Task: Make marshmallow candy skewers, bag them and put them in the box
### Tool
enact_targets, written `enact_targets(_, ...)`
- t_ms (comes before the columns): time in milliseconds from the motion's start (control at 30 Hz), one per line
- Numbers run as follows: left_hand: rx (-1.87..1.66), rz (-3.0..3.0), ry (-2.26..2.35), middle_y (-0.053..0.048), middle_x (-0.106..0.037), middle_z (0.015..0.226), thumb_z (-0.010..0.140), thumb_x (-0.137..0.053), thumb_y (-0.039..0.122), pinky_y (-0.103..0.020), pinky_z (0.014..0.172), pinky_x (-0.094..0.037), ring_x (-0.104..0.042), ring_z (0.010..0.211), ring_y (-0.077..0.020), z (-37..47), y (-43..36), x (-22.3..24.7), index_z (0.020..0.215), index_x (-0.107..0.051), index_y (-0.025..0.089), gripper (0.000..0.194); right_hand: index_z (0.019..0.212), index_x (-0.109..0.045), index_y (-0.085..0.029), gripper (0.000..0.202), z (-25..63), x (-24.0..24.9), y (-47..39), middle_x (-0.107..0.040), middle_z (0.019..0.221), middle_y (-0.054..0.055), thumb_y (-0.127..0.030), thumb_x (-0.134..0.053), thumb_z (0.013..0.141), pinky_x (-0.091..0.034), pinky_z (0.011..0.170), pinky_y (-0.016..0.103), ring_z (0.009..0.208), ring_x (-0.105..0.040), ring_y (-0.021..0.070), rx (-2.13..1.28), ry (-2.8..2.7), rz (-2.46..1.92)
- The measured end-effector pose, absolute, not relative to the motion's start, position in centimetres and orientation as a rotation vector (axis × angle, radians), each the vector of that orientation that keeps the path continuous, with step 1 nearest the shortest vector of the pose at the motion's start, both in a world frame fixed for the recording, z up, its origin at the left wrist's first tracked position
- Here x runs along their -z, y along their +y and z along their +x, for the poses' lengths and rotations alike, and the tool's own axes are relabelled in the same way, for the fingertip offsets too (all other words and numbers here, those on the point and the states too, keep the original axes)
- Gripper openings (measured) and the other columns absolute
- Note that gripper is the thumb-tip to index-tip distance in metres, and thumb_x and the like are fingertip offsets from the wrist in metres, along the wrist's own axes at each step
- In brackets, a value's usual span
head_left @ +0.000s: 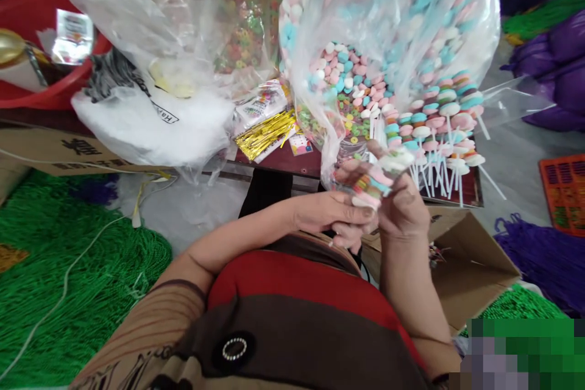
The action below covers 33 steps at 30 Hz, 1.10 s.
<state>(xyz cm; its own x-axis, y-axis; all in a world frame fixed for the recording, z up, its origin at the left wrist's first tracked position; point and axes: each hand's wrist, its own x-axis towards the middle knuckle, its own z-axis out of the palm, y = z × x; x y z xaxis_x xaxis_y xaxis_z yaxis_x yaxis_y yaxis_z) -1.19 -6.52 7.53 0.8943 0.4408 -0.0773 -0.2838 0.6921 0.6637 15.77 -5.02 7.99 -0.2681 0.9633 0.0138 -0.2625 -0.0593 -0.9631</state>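
Note:
My left hand (336,212) is closed around a marshmallow lollipop (368,186) with pink, orange and blue pieces, low in front of my body. From the other side my right hand (403,207) grips its upper end, where a whitish, shiny clear wrapper (398,160) shows. Motion blurs the fingers and wrapper, and the stick is mostly hidden. Just beyond, an opened plastic bag (326,158) holds loose pink, blue and white marshmallows (361,76) and ring-shaped gummies (354,125). To the right lies a pile of marshmallow lollipops (439,122) with white sticks pointing toward me.
Gold twist ties (265,136) and printed packets (265,100) lie on the dark red table (301,163). Left are a white plastic bag (159,125) and a red basin (98,55). An open cardboard box (475,262) stands below right; green cords (82,256) cover the floor.

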Motion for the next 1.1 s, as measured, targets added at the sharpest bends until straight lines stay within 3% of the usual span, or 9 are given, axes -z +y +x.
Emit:
enact_targets(133, -0.44, 0.853, 0.389, 0.011, -0.033, 0.045, 0.083, -0.065, 0.075, -0.032, 0.06, -0.052, -0.043, 0.04, -0.0108, -0.9, -6.4, -6.9, 0.072, -0.05, 0.022, 0.056, 0.096, -0.069, -0.029, 0.044, 13.1, -8.3, -5.4, -0.065, 0.066, 0.0, -0.064, -0.083, 0.073, -0.061, 0.085, 0.048, 0.087, -0.074, 0.0273, -1.537, -1.139, -0.886)
enact_targets(267, -0.793, 1.413, 1.045, 0.002, -0.053, 0.06, 0.092, -0.065, 0.056, -0.029, 0.066, -0.047, -0.058, 0.059, -0.0163, -1.6, -5.2, -6.0, 0.081, -0.058, 0.022, 0.037, 0.093, -0.062, -0.03, 0.024, 11.2, -7.1, -5.1, -0.069, 0.077, 0.0, -0.049, -0.076, 0.088, -0.059, 0.095, 0.046, 0.09, -0.074, 0.0223, -1.172, -1.105, -0.974)
enact_targets(333, -0.907, 1.561, 1.22, -0.001, -0.058, 0.067, 0.092, -0.066, 0.053, -0.03, 0.069, -0.046, -0.063, 0.069, -0.0193, -1.9, -5.0, -5.8, 0.084, -0.06, 0.022, 0.033, 0.095, -0.062, -0.03, 0.021, 11.1, -6.7, -4.9, -0.072, 0.086, 0.002, -0.048, -0.073, 0.09, -0.059, 0.095, 0.046, 0.096, -0.074, 0.0227, -1.046, -1.13, -1.021)
enact_targets(500, -0.721, 1.203, 0.734, 0.007, -0.041, 0.053, 0.085, -0.055, 0.081, -0.03, 0.062, -0.047, -0.043, 0.047, -0.0108, -2.9, -5.2, -6.2, 0.081, -0.056, 0.022, 0.06, 0.105, -0.069, -0.03, 0.046, 13.0, -8.0, -4.8, -0.077, 0.103, 0.008, -0.064, -0.081, 0.077, -0.062, 0.081, 0.045, 0.101, -0.074, 0.0288, -1.359, -1.253, -0.977)
enact_targets(600, -0.616, 1.01, 0.489, 0.012, -0.028, 0.048, 0.077, -0.058, 0.087, -0.031, 0.059, -0.05, -0.034, 0.039, -0.0084, -3.1, -5.3, -6.2, 0.08, -0.054, 0.021, 0.066, 0.101, -0.071, -0.029, 0.043, 13.4, -8.5, -4.4, -0.077, 0.096, 0.007, -0.061, -0.084, 0.076, -0.062, 0.077, 0.044, 0.096, -0.075, 0.0285, -1.442, -1.271, -0.945)
enact_targets(733, -0.938, 1.374, 0.955, 0.005, -0.045, 0.058, 0.094, -0.051, 0.07, -0.03, 0.065, -0.047, -0.048, 0.052, -0.0134, -3.1, -5.2, -5.5, 0.083, -0.057, 0.021, 0.05, 0.098, -0.069, -0.029, 0.033, 11.6, -7.4, -3.6, -0.076, 0.088, 0.002, -0.053, -0.082, 0.081, -0.063, 0.079, 0.042, 0.085, -0.074, 0.0231, -1.203, -1.182, -0.988)
enact_targets(867, -1.116, 1.668, 1.38, -0.001, -0.056, 0.068, 0.097, -0.058, 0.052, -0.031, 0.071, -0.045, -0.056, 0.066, -0.0175, -4.5, -4.9, -4.7, 0.08, -0.058, 0.022, 0.034, 0.099, -0.07, -0.028, 0.033, 9.2, -6.0, -2.4, -0.077, 0.093, 0.002, -0.056, -0.078, 0.084, -0.063, 0.083, 0.039, 0.084, -0.073, 0.0196, -1.159, -1.187, -1.039)
enact_targets(1000, -1.284, 1.174, 1.352, 0.006, -0.046, 0.056, 0.095, -0.064, 0.05, -0.024, 0.06, -0.044, -0.044, 0.049, -0.01, -8.1, -4.0, -4.9, 0.077, -0.056, 0.022, 0.035, 0.107, -0.075, -0.029, 0.03, 7.7, -5.0, 0.2, -0.077, 0.1, 0.003, -0.055, -0.068, 0.093, -0.061, 0.082, 0.038, 0.093, -0.073, 0.0212, -1.198, -1.453, -1.043)
enact_targets(1100, -1.428, 0.665, 1.23, 0.011, -0.034, 0.048, 0.093, -0.068, 0.052, -0.021, 0.054, -0.046, -0.034, 0.039, -0.0058, -10.7, -2.8, -5.5, 0.076, -0.054, 0.022, 0.037, 0.102, -0.079, -0.027, 0.019, 6.4, -3.8, 3.2, -0.079, 0.102, 0.004, -0.036, -0.063, 0.098, -0.057, 0.094, 0.042, 0.1, -0.072, 0.0236, -0.975, -1.845, -1.044)
